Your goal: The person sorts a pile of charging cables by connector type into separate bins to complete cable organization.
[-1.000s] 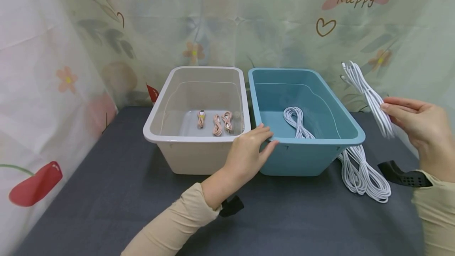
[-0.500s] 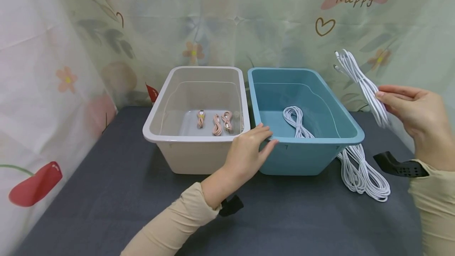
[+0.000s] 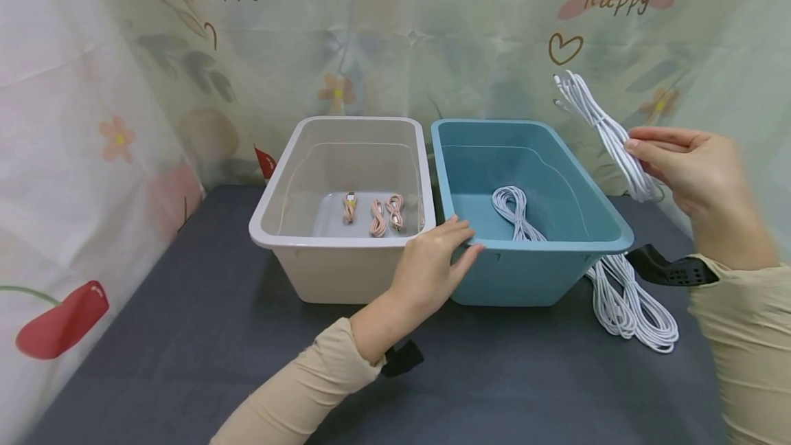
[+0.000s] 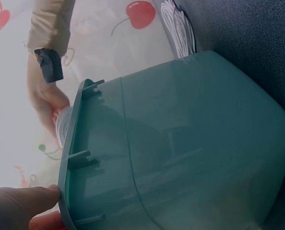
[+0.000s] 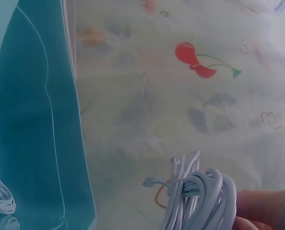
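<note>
My right hand point(image 3: 704, 177) pinches a bundled white cable point(image 3: 605, 129) between thumb and fingers, up at the right side of the blue bin point(image 3: 525, 273). Folded loops and thin plug ends of this cable point(image 5: 200, 196) show in the right wrist view. My left hand point(image 3: 426, 266) grips the blue bin's near left corner, its thumb point(image 4: 44, 199) on the rim in the left wrist view. Inside the blue bin lies another white cable bundle point(image 3: 519, 215), partly hidden by the front wall. More bundled white cable point(image 3: 633, 307) lies on the table beside the bin's right side.
A beige bin point(image 3: 346, 270) stands left of the blue one, with a narrow gap between them. Three small pink cables point(image 3: 378, 217) lie in it. A dark cloth point(image 3: 185, 335) covers the table. Behind hangs a patterned curtain point(image 3: 383, 33).
My right hand has moved left and upward with the white cable, closer to the blue bin. My left hand stays at the bin's corner.
</note>
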Demonstrator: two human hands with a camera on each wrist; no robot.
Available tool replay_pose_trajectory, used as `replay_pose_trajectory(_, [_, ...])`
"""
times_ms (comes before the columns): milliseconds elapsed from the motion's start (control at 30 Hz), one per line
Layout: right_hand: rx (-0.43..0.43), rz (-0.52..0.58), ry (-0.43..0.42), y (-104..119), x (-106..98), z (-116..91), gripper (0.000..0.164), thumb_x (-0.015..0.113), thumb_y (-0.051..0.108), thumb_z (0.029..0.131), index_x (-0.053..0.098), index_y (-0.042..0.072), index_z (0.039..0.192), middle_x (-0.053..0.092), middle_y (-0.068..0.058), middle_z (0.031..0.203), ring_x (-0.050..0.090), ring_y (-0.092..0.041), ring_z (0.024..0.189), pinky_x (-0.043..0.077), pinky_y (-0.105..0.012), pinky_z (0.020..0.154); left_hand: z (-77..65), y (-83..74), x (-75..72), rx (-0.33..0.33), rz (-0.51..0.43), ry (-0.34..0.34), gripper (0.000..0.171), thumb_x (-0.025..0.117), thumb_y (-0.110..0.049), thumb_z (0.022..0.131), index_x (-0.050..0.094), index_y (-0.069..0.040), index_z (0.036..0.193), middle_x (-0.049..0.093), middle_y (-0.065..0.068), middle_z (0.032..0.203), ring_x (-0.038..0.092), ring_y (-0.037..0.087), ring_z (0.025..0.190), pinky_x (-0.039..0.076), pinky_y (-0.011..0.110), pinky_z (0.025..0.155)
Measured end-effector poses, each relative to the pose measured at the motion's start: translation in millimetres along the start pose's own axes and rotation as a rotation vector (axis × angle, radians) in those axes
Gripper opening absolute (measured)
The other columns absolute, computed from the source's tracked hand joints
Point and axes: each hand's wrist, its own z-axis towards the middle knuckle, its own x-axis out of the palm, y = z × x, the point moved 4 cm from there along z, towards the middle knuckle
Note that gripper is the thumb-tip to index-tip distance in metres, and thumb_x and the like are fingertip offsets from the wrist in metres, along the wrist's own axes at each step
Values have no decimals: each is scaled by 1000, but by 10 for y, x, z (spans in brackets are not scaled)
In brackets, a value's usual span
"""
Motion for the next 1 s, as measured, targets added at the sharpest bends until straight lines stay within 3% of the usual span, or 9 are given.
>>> replay_pose_trajectory(167, [12,-63,49,63,160,20,14,82,17,69,77,22,80,70,15,72,63,1,66,52,-12,56,-3,-5,-10,3,5,-3,27,64,-24,89,70,-6,108,69,9,114,61,20,116,51,32,96])
replay_pose_trajectory(333, [-12,-223,49,92,328,77,15,82,29,68,75,28,81,68,20,72,62,3,69,51,-10,58,0,-3,-6,0,1,-2,27,64,-23,89,70,-6,108,69,10,114,60,20,116,51,31,95])
replay_pose_trajectory(533, [-36,-269,70,90,509,147,13,80,30,70,74,28,81,68,21,68,63,5,68,51,-10,59,-2,-7,0,2,0,-4,26,64,-23,89,70,-6,107,69,9,114,60,20,116,50,31,96])
replay_pose_trajectory(833, [-12,-390,66,57,689,253,33,77,38,73,71,24,102,64,24,72,60,6,74,49,-7,61,-4,-3,2,-3,-1,-2,27,64,-23,89,70,-6,108,69,10,114,60,20,116,50,31,96])
replay_pose_trajectory(1000, [-9,-363,79,28,765,302,19,76,32,75,72,25,93,65,23,71,60,5,73,49,-9,61,-4,-2,0,-7,-1,2,27,63,-24,89,70,-6,108,68,10,114,60,20,116,50,31,96])
